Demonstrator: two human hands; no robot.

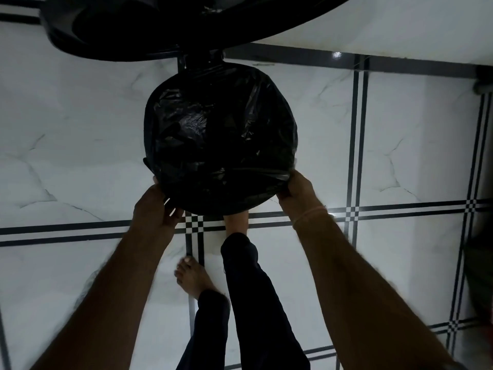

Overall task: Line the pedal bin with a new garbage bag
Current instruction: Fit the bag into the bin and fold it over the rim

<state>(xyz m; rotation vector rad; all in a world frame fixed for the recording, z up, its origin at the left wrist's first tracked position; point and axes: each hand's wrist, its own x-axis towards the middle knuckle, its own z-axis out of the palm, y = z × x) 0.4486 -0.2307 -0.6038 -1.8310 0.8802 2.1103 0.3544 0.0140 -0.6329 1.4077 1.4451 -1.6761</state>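
A round pedal bin stands on the tiled floor below me, its mouth covered by a black garbage bag point(221, 134) that sags inside and wraps over the rim. The bin's black lid point(112, 30) is raised at the far side. My left hand point(157, 206) grips the bag's edge at the near left of the rim. My right hand point(298, 193) pinches the bag's edge at the near right, where a taut fold runs across. One bare foot reaches under the bin's near side; the pedal itself is hidden.
White marble-look floor tiles point(80, 145) with black border lines lie all around. A white wall or cabinet base point(386, 25) runs along the far right. My other bare foot point(192, 276) stands behind the bin. A dark object sits at the right edge.
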